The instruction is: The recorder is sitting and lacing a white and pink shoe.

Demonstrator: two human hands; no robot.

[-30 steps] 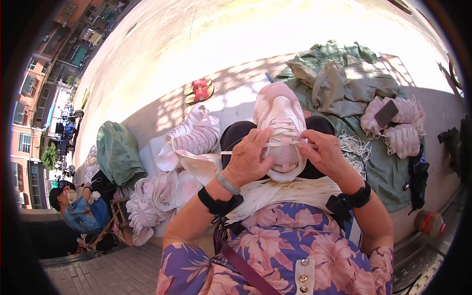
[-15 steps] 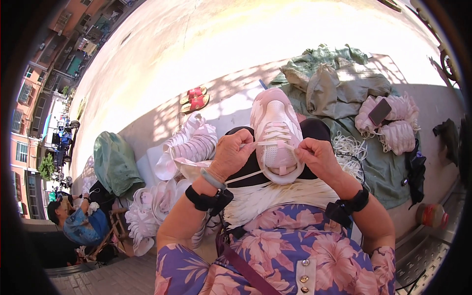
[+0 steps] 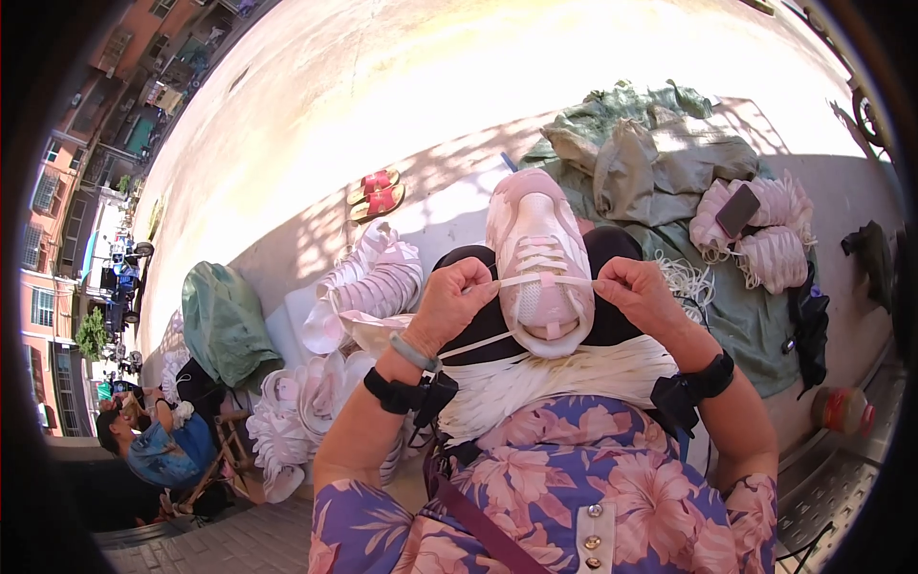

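A pale pink and white sneaker [image 3: 537, 215] rests on my lap between my knees, toe pointing away. Its white shoelace [image 3: 521, 281] is stretched straight across the tongue, passing through the pink tongue loop. My left hand [image 3: 457, 298] pinches the lace at the left of the shoe. At the other side my right hand [image 3: 631, 295] pinches it too, thumb and fingers pressed together. From the left hand a loose length of lace runs down over my black trousers. A thick bunch of white laces [image 3: 535, 385] lies across my lap below the shoe's heel.
Stacked pink shoe uppers [image 3: 368, 287] and more pale shoe parts [image 3: 306, 402] lie at left, near a green sack [image 3: 226, 320]. At right are a green cloth [image 3: 736, 330], loose laces [image 3: 684, 284], bundled uppers with a phone [image 3: 736, 211], and a jar [image 3: 841, 409]. Another person [image 3: 163, 445] sits far left.
My right hand has moved right, away from the shoe, drawing the lace out straight and taut. The left hand has hardly moved. The other person has raised a hand toward the head.
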